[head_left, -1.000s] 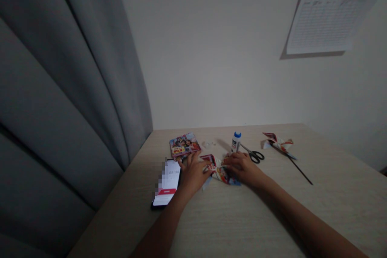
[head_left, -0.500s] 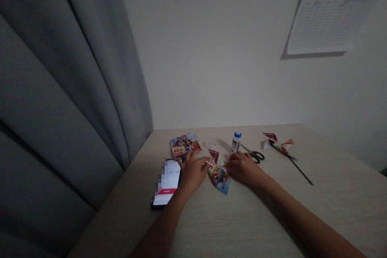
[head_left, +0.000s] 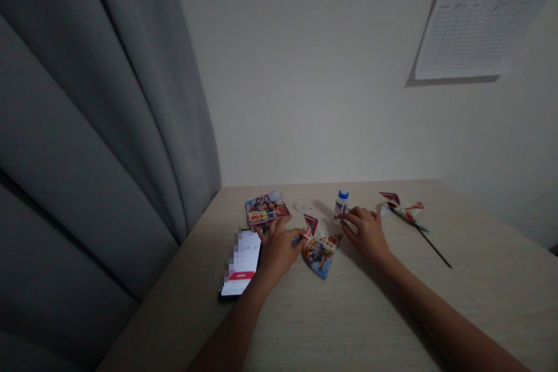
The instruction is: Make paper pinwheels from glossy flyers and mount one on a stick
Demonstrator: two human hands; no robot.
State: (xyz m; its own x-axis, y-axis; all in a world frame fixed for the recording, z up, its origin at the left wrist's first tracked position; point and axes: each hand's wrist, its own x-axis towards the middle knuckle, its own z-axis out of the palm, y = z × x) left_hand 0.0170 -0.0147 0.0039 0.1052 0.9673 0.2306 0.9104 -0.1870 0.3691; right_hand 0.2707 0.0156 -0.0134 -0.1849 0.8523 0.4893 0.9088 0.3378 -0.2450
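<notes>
My left hand [head_left: 281,248] pinches the left edge of a folded printed-paper pinwheel [head_left: 320,257], whose blades show red, white and blue print. The right blade of this pinwheel stands free. Just right of it is my right hand [head_left: 366,233], apart from the paper, fingers spread and holding nothing that I can see. Its fingertips are in front of the base of an upright glue stick [head_left: 342,203] with a blue cap; I cannot tell whether they touch it. Behind this hand the scissors are hidden.
A phone [head_left: 241,273] with a lit timer lies by my left wrist. Beyond it is a stack of printed paper [head_left: 267,208]. A small clear item [head_left: 302,207] lies behind the pinwheel. Another pinwheel [head_left: 405,209] on a black stick [head_left: 436,248] lies at the right. A grey curtain [head_left: 143,99] hangs left.
My right hand has let go of the pinwheel's right side and moved right and up, its fingers opening and covering the scissors. The right blade has sprung outward. My left hand keeps its pinch.
</notes>
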